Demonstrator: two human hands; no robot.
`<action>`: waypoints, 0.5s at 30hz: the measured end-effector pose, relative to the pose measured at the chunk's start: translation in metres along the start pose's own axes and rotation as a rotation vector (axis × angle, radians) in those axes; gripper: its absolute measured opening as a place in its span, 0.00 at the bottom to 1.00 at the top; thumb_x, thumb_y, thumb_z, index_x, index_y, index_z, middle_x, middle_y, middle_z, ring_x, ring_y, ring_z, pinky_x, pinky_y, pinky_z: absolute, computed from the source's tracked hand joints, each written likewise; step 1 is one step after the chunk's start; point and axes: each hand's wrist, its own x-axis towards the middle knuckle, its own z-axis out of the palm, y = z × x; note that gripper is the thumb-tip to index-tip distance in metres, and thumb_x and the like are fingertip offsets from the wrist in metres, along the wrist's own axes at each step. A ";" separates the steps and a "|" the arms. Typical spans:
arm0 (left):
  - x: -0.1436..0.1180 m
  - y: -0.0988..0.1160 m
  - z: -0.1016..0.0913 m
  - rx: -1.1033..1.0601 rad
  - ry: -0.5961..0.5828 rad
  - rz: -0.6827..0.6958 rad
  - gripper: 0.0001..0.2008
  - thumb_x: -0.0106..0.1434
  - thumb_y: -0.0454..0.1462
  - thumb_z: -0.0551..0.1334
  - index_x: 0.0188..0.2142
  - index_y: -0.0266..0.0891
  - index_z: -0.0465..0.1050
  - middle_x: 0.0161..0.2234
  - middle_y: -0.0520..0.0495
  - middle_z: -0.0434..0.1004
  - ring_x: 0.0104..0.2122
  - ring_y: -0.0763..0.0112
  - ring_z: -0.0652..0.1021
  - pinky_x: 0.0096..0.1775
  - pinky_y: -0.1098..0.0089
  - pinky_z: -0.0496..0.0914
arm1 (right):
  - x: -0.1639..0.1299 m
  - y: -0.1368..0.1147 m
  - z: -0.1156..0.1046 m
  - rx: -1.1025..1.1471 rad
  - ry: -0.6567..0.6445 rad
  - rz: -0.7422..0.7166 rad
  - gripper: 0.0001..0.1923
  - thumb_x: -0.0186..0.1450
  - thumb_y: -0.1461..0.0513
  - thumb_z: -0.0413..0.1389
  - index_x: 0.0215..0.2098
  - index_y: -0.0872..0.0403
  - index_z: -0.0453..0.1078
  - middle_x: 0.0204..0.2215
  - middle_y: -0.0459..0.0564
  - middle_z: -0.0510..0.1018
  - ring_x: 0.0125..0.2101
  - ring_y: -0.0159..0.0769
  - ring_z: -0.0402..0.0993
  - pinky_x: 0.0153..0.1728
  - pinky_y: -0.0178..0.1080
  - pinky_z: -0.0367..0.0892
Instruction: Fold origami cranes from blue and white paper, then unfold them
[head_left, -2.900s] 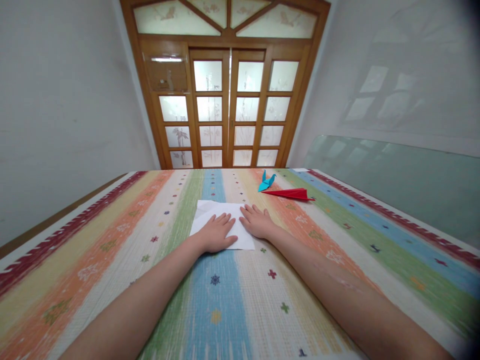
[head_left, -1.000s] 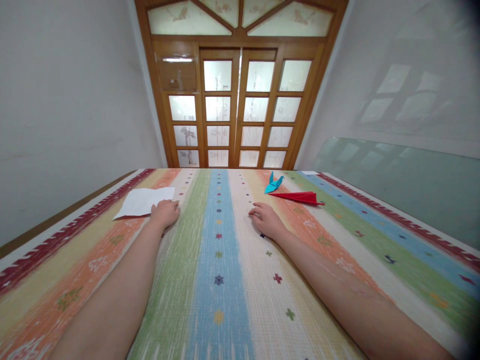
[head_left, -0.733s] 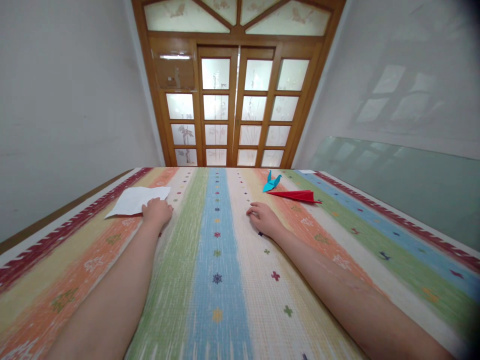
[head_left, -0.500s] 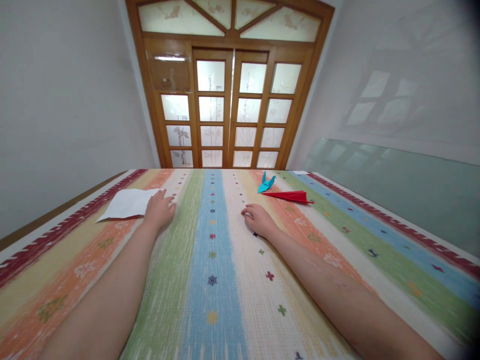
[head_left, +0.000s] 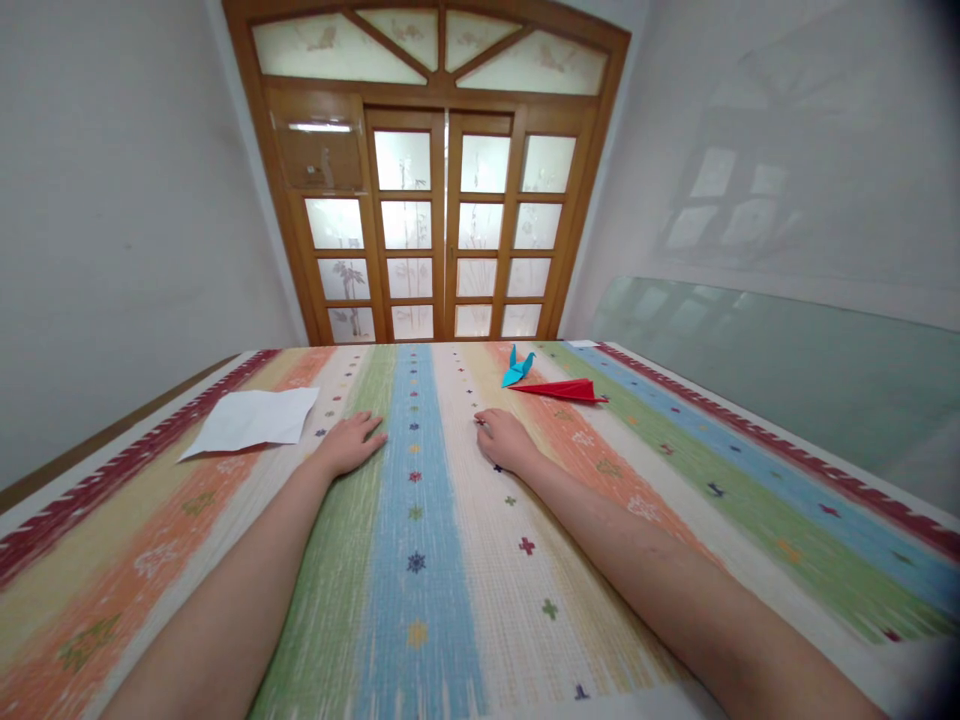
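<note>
- White sheet of paper (head_left: 251,420) lies flat on the striped tablecloth (head_left: 420,560), toward its left side, over the cream and orange stripes and near the dark red border; one corner juts out at its near left.
- The left hand (head_left: 351,441) rests palm down on the green stripe, just right of the sheet and apart from it, fingers spread loosely and flat, holding nothing.
- The right hand (head_left: 504,437) rests on the cream stripe right of the blue one, its fingers curled under slightly at the tips; it grips nothing that can be seen.
- Both forearms stretch forward from the near edge, with the blue stripe running between them.
- A blue paper crane (head_left: 517,367) stands beyond the right hand, upright, near the far end of the cloth.
- A red folded paper plane (head_left: 559,390) lies just beside the crane on its right, its point aimed right, on the orange stripe; whether the two touch cannot be told.
- Behind the table stands a wooden door (head_left: 442,230) with frosted glass panes, shut.
- A pane of glass (head_left: 787,360) leans along the right wall.
</note>
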 end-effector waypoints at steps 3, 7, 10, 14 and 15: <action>0.000 0.000 0.001 0.006 -0.005 -0.004 0.36 0.69 0.59 0.45 0.67 0.42 0.60 0.68 0.39 0.57 0.67 0.52 0.60 0.64 0.55 0.53 | 0.000 -0.001 -0.001 -0.027 -0.001 0.015 0.17 0.71 0.57 0.56 0.56 0.54 0.69 0.54 0.55 0.73 0.49 0.43 0.74 0.49 0.50 0.73; -0.001 0.004 0.001 0.017 -0.010 -0.001 0.36 0.69 0.58 0.44 0.68 0.42 0.59 0.69 0.38 0.56 0.68 0.52 0.59 0.65 0.54 0.52 | 0.001 -0.001 0.001 -0.060 -0.021 0.031 0.18 0.71 0.57 0.57 0.56 0.54 0.68 0.54 0.55 0.72 0.49 0.44 0.74 0.49 0.51 0.72; -0.002 0.005 0.000 0.025 -0.010 0.000 0.35 0.70 0.57 0.44 0.68 0.42 0.58 0.69 0.37 0.56 0.68 0.53 0.59 0.65 0.54 0.52 | 0.002 0.000 0.001 -0.073 -0.042 0.046 0.18 0.71 0.57 0.57 0.57 0.54 0.67 0.55 0.55 0.72 0.50 0.44 0.73 0.50 0.52 0.72; -0.004 0.008 -0.001 0.034 0.002 0.002 0.34 0.70 0.56 0.44 0.68 0.41 0.58 0.68 0.37 0.57 0.67 0.54 0.60 0.64 0.55 0.52 | 0.004 0.006 0.001 -0.079 -0.050 0.095 0.20 0.71 0.56 0.57 0.59 0.53 0.66 0.59 0.56 0.69 0.54 0.47 0.70 0.54 0.55 0.68; -0.005 0.009 -0.002 0.036 0.009 0.002 0.34 0.70 0.56 0.45 0.68 0.41 0.59 0.68 0.36 0.57 0.67 0.54 0.60 0.64 0.55 0.53 | 0.005 0.008 0.001 -0.079 -0.047 0.112 0.21 0.71 0.56 0.57 0.60 0.53 0.66 0.60 0.56 0.67 0.56 0.49 0.68 0.55 0.57 0.66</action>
